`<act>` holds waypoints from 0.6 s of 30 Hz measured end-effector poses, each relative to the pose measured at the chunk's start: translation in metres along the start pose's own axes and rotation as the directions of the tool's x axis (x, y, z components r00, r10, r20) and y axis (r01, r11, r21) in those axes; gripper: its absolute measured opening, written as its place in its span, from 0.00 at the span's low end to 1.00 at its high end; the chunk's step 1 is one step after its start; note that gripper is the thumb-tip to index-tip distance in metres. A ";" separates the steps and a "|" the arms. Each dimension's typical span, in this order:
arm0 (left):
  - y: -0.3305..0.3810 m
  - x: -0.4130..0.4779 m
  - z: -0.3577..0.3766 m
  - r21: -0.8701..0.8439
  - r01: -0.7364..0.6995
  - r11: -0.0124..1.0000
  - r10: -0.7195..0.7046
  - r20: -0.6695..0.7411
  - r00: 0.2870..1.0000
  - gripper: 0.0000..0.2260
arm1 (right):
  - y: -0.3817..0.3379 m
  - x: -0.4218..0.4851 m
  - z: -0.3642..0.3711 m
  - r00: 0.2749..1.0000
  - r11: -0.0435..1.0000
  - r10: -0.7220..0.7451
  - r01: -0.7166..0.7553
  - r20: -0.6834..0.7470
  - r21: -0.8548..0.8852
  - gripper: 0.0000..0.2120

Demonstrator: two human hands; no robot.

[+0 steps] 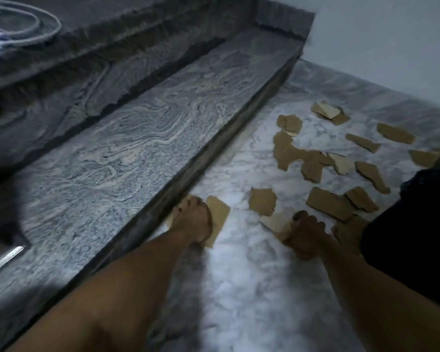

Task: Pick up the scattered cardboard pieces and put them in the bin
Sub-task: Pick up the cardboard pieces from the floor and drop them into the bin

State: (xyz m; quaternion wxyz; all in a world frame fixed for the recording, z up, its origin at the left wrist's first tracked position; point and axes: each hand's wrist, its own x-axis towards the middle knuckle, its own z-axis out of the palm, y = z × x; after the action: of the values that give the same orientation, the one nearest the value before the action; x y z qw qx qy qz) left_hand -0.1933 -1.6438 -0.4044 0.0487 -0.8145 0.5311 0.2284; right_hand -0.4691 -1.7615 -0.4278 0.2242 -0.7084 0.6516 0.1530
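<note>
Cardboard pieces [330, 203] are scattered on the marble floor [239, 288], beside the granite step [137, 138]. The step-side piece [220, 214] is covered by the left hand [192, 221]; whether it is grasped cannot be told. A pale scrap [277, 222] is grasped in the curled right hand [306, 236].

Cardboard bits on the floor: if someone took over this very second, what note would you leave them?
Left hand: rests on a piece beside the step; grip unclear in the blur.
Right hand: grips a pale piece.
Other pieces: about a dozen lie scattered on the floor, ahead and to the right.
A dark shape at right may be the bin; unsure.
Done: nothing visibly binned.
Left: nearly all of it.
</note>
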 end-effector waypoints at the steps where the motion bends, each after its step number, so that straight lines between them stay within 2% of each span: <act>1: -0.010 0.005 0.001 -0.011 0.063 0.998 -0.063 -0.007 0.998 0.31 | 0.003 -0.001 0.000 1.000 0.999 0.004 -0.003 0.026 -0.032 0.33; 3: -0.025 0.014 0.008 -0.098 0.155 0.983 -0.153 0.031 0.988 0.27 | 0.006 -0.002 0.002 0.998 1.000 0.002 0.000 0.065 -0.030 0.31; 6: -0.021 0.023 0.012 -0.154 0.186 0.970 -0.181 0.045 0.982 0.21 | -0.003 -0.002 -0.009 0.986 0.995 -0.100 0.100 0.132 0.006 0.31; 9: -0.007 0.034 0.008 -0.106 0.101 0.989 -0.100 0.016 0.995 0.22 | -0.019 0.009 -0.027 0.966 0.956 -0.179 0.126 0.185 0.265 0.30; 11: 0.003 0.038 0.008 -0.083 0.077 0.994 -0.076 0.019 0.997 0.22 | -0.034 0.016 -0.037 0.964 0.935 -0.191 0.120 0.187 0.333 0.35; 13: 0.006 0.042 0.012 -0.096 0.093 0.991 -0.094 -0.003 0.996 0.25 | -0.054 0.024 -0.040 0.970 0.941 -0.181 0.121 0.166 0.316 0.41; 14: 0.006 0.042 0.014 -0.158 0.123 0.980 -0.128 -0.019 0.992 0.28 | -0.064 0.029 -0.038 0.978 0.948 -0.157 0.110 0.139 0.298 0.42; 16: 0.004 0.043 0.015 -0.327 0.197 0.924 -0.220 -0.035 0.975 0.40 | -0.084 0.039 -0.030 0.994 0.968 -0.080 0.059 0.079 0.245 0.41; 18: 0.001 0.046 0.013 -0.411 0.252 0.876 -0.285 -0.021 0.958 0.49 | -0.098 0.040 -0.020 1.000 0.984 0.000 -0.004 0.021 0.178 0.37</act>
State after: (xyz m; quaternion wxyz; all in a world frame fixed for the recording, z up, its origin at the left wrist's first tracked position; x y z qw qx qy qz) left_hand -0.1829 -1.6786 -0.4352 -0.1110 -0.8812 0.3558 0.2909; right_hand -0.3690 -1.8011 -0.4198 0.2933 -0.6833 0.6609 0.1016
